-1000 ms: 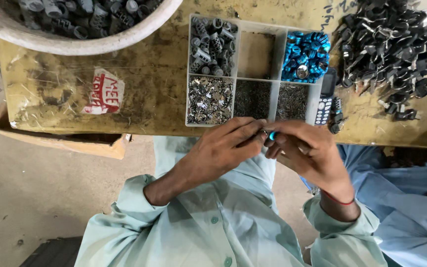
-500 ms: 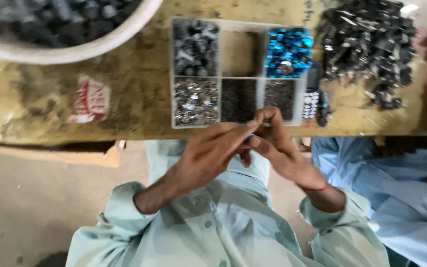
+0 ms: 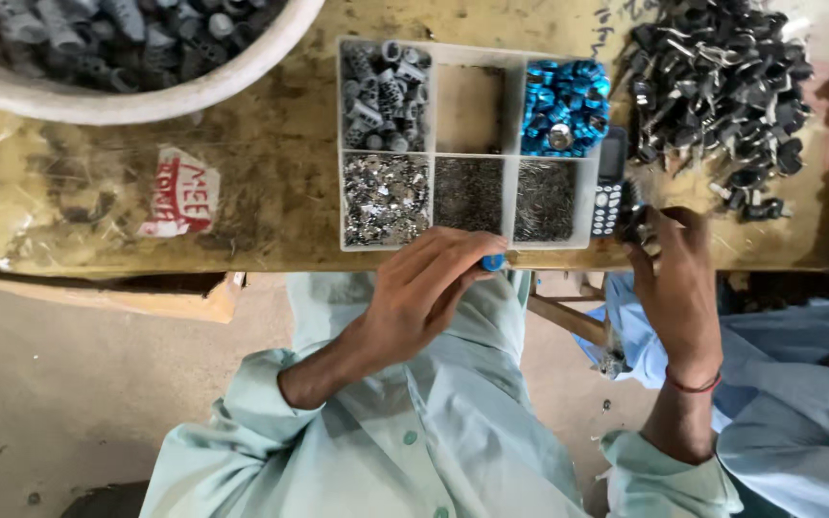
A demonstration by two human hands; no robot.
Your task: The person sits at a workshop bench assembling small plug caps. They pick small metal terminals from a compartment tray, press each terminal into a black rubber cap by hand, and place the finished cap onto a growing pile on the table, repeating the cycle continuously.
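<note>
My left hand (image 3: 429,293) is at the table's near edge, fingers closed on a small part with a blue tip (image 3: 493,262), just below the clear compartment tray (image 3: 469,161). My right hand (image 3: 678,288) has reached to the right and pinches a small dark metal part (image 3: 633,225) beside a keypad phone (image 3: 609,182). The tray holds grey sleeves (image 3: 381,96), blue rings (image 3: 563,107), shiny metal bits (image 3: 384,200) and fine dark pins (image 3: 506,197); one compartment is bare.
A heap of dark metal parts (image 3: 717,91) lies at the table's right. A large white bowl (image 3: 175,96) of grey pieces stands at the upper left. Another person in light blue clothing (image 3: 798,403) sits at my right. A wooden ledge (image 3: 117,293) sticks out below the table.
My hands were together over my lap working one small blue-tipped part. Now they are apart: the left keeps the blue-tipped part, the right has moved out to the dark parts by the phone.
</note>
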